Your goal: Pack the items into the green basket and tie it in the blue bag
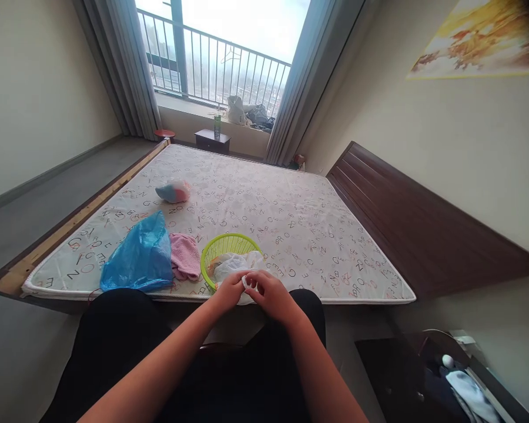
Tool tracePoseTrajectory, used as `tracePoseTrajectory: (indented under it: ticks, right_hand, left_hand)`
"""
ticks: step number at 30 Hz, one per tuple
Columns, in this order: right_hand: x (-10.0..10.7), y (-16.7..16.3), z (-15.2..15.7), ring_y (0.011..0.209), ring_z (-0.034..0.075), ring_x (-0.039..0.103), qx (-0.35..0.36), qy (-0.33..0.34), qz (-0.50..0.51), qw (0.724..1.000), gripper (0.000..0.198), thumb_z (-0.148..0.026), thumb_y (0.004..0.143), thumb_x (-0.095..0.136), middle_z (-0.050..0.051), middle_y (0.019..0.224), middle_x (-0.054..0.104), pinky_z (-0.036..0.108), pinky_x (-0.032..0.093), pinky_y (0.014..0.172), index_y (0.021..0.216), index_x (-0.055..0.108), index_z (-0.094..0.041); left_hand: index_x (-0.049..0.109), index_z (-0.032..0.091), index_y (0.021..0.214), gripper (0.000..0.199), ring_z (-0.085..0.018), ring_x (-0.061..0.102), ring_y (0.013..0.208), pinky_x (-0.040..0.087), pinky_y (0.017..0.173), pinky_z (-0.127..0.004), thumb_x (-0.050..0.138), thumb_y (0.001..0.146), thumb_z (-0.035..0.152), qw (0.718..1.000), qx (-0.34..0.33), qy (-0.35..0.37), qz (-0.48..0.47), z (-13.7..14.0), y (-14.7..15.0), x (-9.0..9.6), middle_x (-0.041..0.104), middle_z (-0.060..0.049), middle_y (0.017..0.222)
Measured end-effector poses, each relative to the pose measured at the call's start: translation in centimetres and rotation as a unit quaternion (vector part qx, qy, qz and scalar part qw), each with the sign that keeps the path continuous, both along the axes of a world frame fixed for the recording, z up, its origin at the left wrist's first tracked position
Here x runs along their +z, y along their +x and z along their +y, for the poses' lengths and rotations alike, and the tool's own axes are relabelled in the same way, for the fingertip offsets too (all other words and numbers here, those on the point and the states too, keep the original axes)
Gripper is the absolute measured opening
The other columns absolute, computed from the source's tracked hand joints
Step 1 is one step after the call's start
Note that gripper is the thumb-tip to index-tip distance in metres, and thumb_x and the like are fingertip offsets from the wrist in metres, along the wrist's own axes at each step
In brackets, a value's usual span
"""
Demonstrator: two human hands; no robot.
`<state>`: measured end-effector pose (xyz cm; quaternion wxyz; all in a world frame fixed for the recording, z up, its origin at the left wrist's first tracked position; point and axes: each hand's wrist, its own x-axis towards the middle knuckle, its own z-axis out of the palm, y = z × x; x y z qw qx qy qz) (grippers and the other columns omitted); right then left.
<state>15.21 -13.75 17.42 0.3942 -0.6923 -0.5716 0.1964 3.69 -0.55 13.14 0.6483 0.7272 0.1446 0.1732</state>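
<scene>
My left hand [230, 292] and my right hand [271, 295] meet at the near edge of the mattress, over the front rim of a lime-green plastic basket [209, 252]. Their fingers are closed on a crumpled white plastic bag [235, 265], which lies partly inside the basket and hangs a little below my hands. Something brownish shows beside the bag in the basket; I cannot make out what it is. Left of the basket lies a folded pink towel [185, 256], touching a blue plastic bag [139, 255].
The letter-printed mattress [291, 229] fills the bed, with a dark headboard [423, 205] on the right. A blue-and-pink bundle [174, 191] lies farther back. A bedside table [205, 141] carries a green bottle [217, 127]. A dark cabinet [392, 370] stands at the lower right.
</scene>
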Motion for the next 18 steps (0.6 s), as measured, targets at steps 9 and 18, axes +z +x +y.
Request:
tracePoseTrajectory:
  ticks: [9, 18]
  right_hand:
    - [-1.2, -1.2, 1.7, 0.088, 0.021, 0.062, -0.099, 0.068, -0.006, 0.993, 0.012, -0.024, 0.096, 0.059, 0.005, 0.094, 0.067, 0.035, 0.051, 0.084, 0.095, 0.071, -0.026]
    - [-2.2, 0.4, 1.2, 0.124, 0.027, 0.057, -0.138, 0.092, -0.023, 0.986, 0.02, -0.03, 0.093, 0.067, 0.01, 0.125, 0.067, 0.046, 0.042, 0.11, 0.111, 0.074, -0.026]
  left_hand:
    - [0.063, 0.016, 0.084, 0.014, -0.021, 0.058, 0.083, 0.051, 0.082, -0.035, 0.055, 0.081, 0.027, 0.998, -0.007, 0.023, 0.054, -0.3, -0.5, -0.6, 0.067, -0.004, 0.083]
    - [0.071, 0.016, 0.097, 0.043, -0.025, 0.063, 0.1, 0.048, 0.098, -0.039, 0.055, 0.094, 0.056, 1.0, -0.014, 0.011, -0.002, 0.5, -0.5, -0.9, 0.074, -0.009, 0.102]
